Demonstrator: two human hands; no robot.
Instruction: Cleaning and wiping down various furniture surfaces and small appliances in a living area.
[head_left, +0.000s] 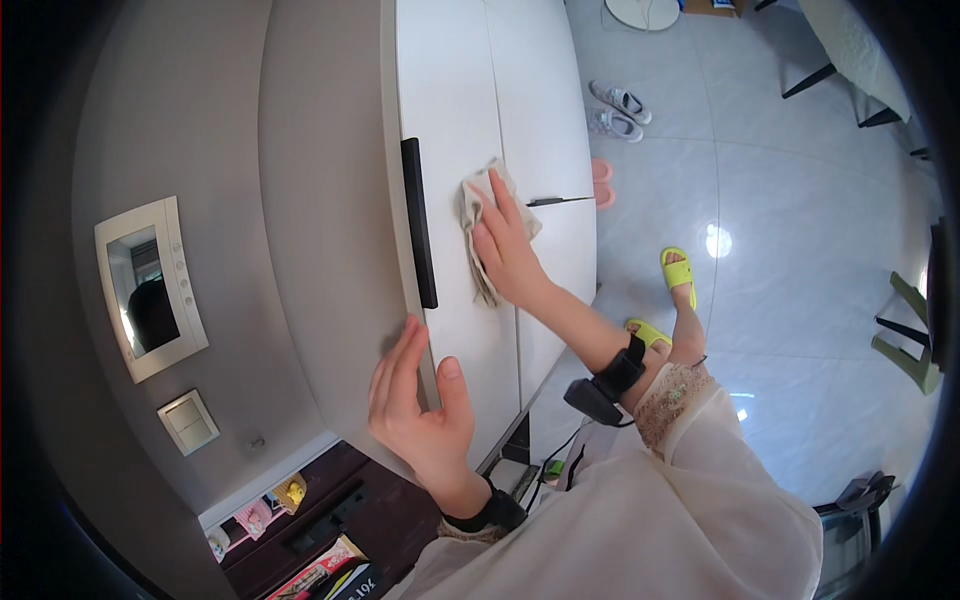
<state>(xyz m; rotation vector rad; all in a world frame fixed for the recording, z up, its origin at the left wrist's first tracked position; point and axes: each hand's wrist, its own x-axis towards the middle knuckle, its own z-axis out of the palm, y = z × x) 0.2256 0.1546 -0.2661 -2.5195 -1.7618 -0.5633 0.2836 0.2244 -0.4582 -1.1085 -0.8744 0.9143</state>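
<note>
My right hand (pixel 508 250) presses a crumpled beige cloth (pixel 478 205) flat against the front of a tall white cabinet door (pixel 450 90), just right of its long black vertical handle (pixel 419 222). My left hand (pixel 415 400) rests with fingers spread on the cabinet's left edge, below the handle. It holds nothing. Both wrists wear black bands, and the right one carries a small black device (pixel 597 392).
A grey wall (pixel 200 120) at left holds a white intercom panel (pixel 152 287) and a light switch (pixel 188 422). A dark low shelf (pixel 320 520) with small items sits below. Shoes (pixel 618 110) and pink slippers (pixel 601 180) lie on the glossy tiled floor; chairs stand at right.
</note>
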